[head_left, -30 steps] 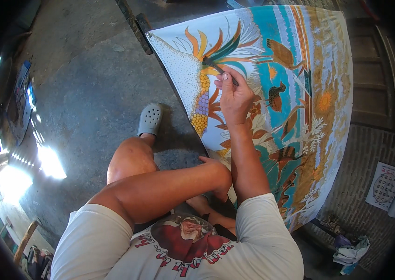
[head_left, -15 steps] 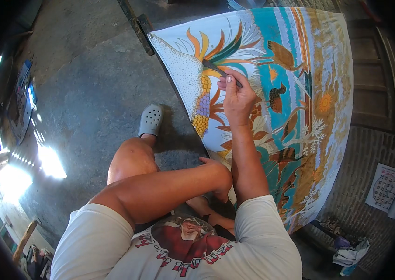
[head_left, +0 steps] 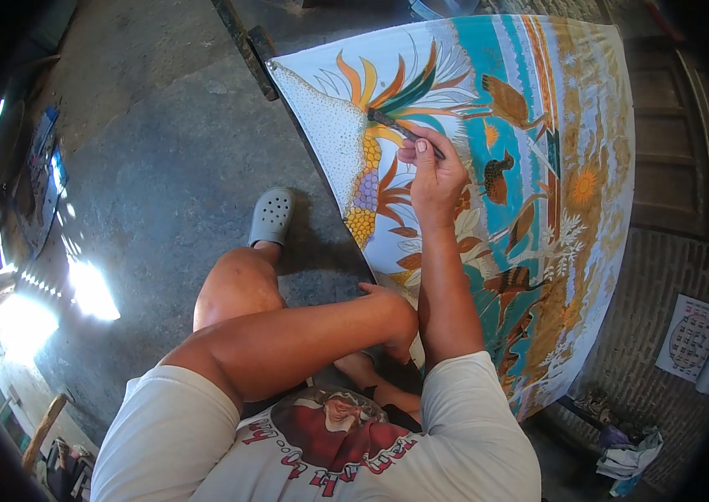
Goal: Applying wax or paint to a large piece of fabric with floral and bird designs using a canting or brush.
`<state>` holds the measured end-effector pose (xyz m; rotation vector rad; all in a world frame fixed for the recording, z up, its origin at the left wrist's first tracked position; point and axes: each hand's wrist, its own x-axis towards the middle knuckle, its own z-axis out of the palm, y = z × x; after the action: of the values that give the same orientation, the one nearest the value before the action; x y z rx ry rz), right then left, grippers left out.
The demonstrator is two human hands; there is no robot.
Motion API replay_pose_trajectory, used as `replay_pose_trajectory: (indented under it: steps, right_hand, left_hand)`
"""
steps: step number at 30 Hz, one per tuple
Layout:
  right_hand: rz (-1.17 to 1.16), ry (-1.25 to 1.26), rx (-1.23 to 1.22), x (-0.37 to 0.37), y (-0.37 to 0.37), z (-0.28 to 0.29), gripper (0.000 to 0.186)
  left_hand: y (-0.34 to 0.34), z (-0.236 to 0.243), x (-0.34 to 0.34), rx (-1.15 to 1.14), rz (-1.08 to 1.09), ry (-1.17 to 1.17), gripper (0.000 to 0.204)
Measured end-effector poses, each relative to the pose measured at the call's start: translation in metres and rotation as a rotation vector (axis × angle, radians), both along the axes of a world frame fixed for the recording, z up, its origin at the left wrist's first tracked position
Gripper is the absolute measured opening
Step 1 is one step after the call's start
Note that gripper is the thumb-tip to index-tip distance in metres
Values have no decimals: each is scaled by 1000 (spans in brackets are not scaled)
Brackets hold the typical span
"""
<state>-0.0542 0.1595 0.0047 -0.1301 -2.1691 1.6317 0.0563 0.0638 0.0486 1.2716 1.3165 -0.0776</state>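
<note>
In the upper centre, the right hand (head_left: 436,180) pinches a brush (head_left: 395,126) (likely light, stiff-handled, best held mid-shaft) at the soft-looking painted cloth (head_left: 321,109); whether the left hand (head_left: 400,322) grips anything, I can't tell.

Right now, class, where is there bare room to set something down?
Bare floor lies wide left of the grey clog, narrower between clog and painted cloth. Crowded: on the cloth around the right hand and its brush, and where the left hand sits beside the right forearm.
</note>
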Motion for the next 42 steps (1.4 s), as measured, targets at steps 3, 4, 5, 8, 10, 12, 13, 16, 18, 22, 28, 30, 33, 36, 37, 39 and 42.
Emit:
replay_pose_trajectory:
  steps: [3, 4, 5, 8, 10, 12, 13, 16, 18, 22, 28, 30, 33, 36, 37, 39, 42]
  right_hand:
    - [5, -38, -84, -5, 2, -3, 20]
    - [4, -37, -83, -7, 6, -3, 20]
    - [-21, -50, -47, -11, 10, -1, 21]
    - [-71, -33, -4, -23, 18, 4, 21]
    - [-97, -4, 4, -26, 19, 8, 21]
    - [-151, 63, -53, -26, 18, 14, 21]
    - [-155, 65, -49, -24, 17, 15, 21]
    - [-74, -68, -223, -11, 11, 18, 23]
    - [43, -90, -567, 7, 9, 26, 24]
    - [131, 36, -817, 64, 4, 44, 24]
    - [-22, 100, -1054, 211, 64, 81, 24]
    - [-110, 147, -1016, 274, 98, 92, 25]
    - [-340, 188, -960, 381, 136, 120, 25]
    - [-640, 208, -792, 502, 155, 134, 26]
    - [-717, 228, -793, 548, 156, 136, 24]
    - [-930, 282, -766, 646, 148, 128, 27]
    - [-1243, 336, -749, 817, 108, 85, 30]
  left_hand:
    - [-3, -6, 3, 84, 68, 10, 68]
    - [-4, -7, 4, 86, 67, 10, 68]
    - [-6, -2, 3, 110, 91, 23, 68]
    - [-9, 2, 2, 132, 116, 43, 67]
    - [-10, 3, 1, 132, 117, 48, 67]
    - [-10, 5, -1, 142, 122, 26, 68]
    - [-8, 4, -1, 146, 117, 27, 68]
    - [0, 2, -3, 91, 74, 51, 69]
    - [0, 3, -4, 156, 120, 51, 68]
    - [-6, -5, -4, 271, 133, 34, 69]
    - [7, -13, -8, 295, 29, 118, 77]
    - [11, -21, -9, 219, 56, 116, 77]
    - [23, -33, -7, 84, 6, 83, 77]
    - [19, -88, -9, 56, 1, 38, 75]
    - [18, -99, -8, 44, -50, 63, 75]
    - [15, -110, -3, -87, -6, 48, 74]
    - [7, -96, 14, -233, 37, 208, 71]
